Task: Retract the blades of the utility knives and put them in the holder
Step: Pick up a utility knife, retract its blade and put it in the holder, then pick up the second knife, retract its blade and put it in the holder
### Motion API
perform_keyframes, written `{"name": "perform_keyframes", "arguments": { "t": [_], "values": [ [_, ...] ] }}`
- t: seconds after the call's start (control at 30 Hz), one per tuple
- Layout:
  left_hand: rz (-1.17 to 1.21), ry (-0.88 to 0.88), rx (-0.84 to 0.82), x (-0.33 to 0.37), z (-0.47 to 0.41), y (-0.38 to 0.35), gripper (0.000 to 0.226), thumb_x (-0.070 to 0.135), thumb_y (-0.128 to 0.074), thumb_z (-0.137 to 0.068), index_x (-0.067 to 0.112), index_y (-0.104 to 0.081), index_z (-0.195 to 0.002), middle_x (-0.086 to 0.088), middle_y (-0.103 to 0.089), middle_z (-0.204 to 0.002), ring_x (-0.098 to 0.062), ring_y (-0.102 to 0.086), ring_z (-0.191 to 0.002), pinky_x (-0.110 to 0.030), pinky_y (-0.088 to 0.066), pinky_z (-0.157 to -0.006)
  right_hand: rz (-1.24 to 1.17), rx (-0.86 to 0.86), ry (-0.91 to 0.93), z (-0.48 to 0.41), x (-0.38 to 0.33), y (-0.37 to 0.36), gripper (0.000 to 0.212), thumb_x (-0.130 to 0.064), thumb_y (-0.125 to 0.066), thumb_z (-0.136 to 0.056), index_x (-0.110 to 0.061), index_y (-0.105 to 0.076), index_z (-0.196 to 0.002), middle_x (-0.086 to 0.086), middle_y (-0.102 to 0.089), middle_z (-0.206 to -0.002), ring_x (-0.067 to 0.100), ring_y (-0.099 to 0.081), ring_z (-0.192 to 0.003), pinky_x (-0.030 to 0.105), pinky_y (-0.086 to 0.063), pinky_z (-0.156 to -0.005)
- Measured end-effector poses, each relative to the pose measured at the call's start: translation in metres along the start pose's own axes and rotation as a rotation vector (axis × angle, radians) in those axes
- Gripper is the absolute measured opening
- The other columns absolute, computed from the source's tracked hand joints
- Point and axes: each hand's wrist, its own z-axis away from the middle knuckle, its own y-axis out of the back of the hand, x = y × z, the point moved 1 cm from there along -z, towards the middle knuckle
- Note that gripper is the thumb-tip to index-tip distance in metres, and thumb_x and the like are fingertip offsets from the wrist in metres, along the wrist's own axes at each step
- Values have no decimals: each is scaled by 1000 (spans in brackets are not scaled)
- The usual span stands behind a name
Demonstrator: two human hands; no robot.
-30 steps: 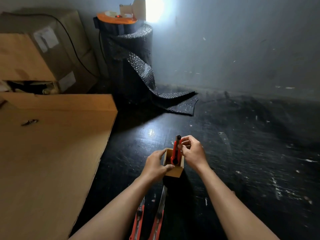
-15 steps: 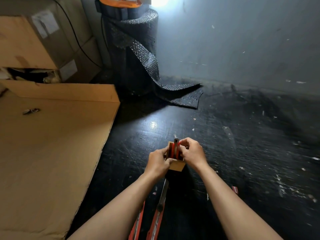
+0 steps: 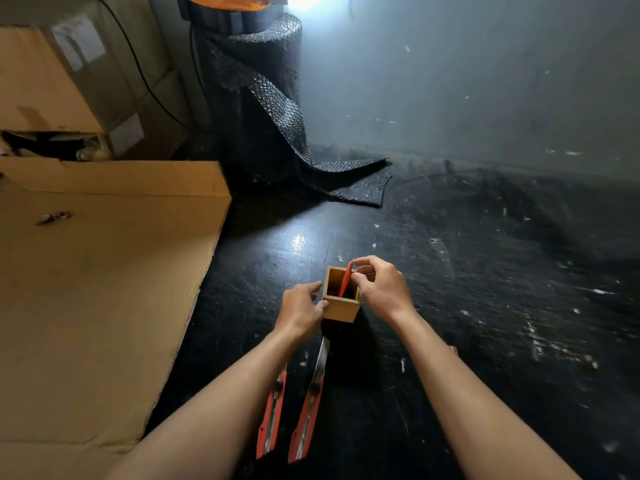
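Note:
A small square wooden holder (image 3: 341,308) stands on the dark floor. My left hand (image 3: 299,306) grips its left side. A red utility knife (image 3: 345,283) stands inside it, leaning toward the right wall. My right hand (image 3: 379,287) pinches the knife's top end just above the rim. Two more red utility knives lie on the floor between my forearms: one (image 3: 309,410) with its silver blade extended toward the holder, the other (image 3: 272,415) to its left, partly hidden by my left forearm.
A large flat cardboard sheet (image 3: 97,289) covers the floor on the left, with cardboard boxes (image 3: 69,81) behind it. A roll of black bubble wrap (image 3: 256,109) stands against the far wall. The dark floor (image 3: 502,306) stretches to the right, littered with small scraps.
The knife has gone down deeper into the holder, and my right hand has followed it down to the rim. The camera has tilted downward. My left hand stays on the holder.

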Motion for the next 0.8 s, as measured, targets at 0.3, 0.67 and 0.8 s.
{"name": "perform_keyframes", "arguments": {
  "t": [0.3,0.67,0.8],
  "values": [
    [-114,-8,-91,-39,65,7,39,13,-76,-89,12,-71,-128,-6,-75,-125,-17,-71,-114,-31,-56,-102,72,-217,-70,77,7,-23,27,-25,-69,-92,-19,-69,-118,-1,-73,-111,15,-68,-102,35,-56,-91],
    [-210,85,-254,-75,122,-19,28,16,-80,-84,20,-79,-111,-1,-79,-100,-15,-75,-94,-37,-64,-86,76,-460,-293,163,50,-86,34,-24,-71,-89,-19,-66,-123,-1,-72,-105,13,-67,-92,24,-50,-72],
    [-178,127,-230,-80,123,-25,31,19,-81,-81,18,-76,-112,1,-78,-102,-15,-74,-96,-38,-63,-87,-8,-477,-340,175,55,-96,43,-19,-66,-93,-17,-58,-135,-9,-66,-90,1,-63,-75,16,-45,-59]
  ]
}}
